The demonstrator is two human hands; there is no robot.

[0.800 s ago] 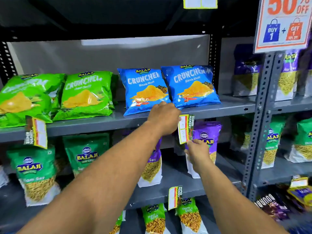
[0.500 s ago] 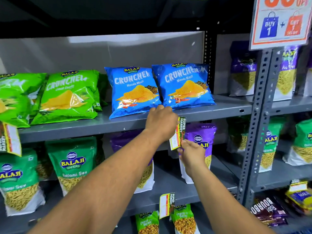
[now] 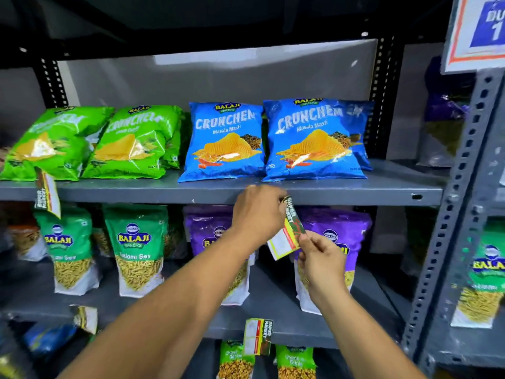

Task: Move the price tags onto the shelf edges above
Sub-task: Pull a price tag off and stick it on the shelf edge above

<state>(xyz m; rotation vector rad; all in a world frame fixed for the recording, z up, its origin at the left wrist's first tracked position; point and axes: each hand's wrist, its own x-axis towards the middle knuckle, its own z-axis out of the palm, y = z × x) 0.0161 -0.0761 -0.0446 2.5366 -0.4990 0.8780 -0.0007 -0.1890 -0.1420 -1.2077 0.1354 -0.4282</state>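
Observation:
A yellow, red and green price tag [image 3: 287, 234] hangs tilted just under the grey shelf edge [image 3: 355, 197] that carries the blue Crunchem bags. My left hand [image 3: 258, 214] pinches the tag's top end against that edge. My right hand [image 3: 321, 259] grips the tag's lower right corner. A second tag [image 3: 47, 196] hangs from the same edge at the far left. A third tag [image 3: 257, 336] hangs from the lower shelf edge [image 3: 300, 336], and a blurred fourth tag [image 3: 87, 318] hangs further left on it.
Green chip bags [image 3: 131, 143] and blue chip bags [image 3: 314, 140] lie on the upper shelf. Green sev pouches [image 3: 136, 247] and purple pouches [image 3: 336, 233] stand below. A perforated grey upright [image 3: 459, 187] divides off the right bay. A promo sign [image 3: 478, 31] hangs top right.
The tag has tilted, its lower end swinging left and outward as my right hand shifted along its bottom corner. My left hand stays at the shelf edge. The view has moved closer.

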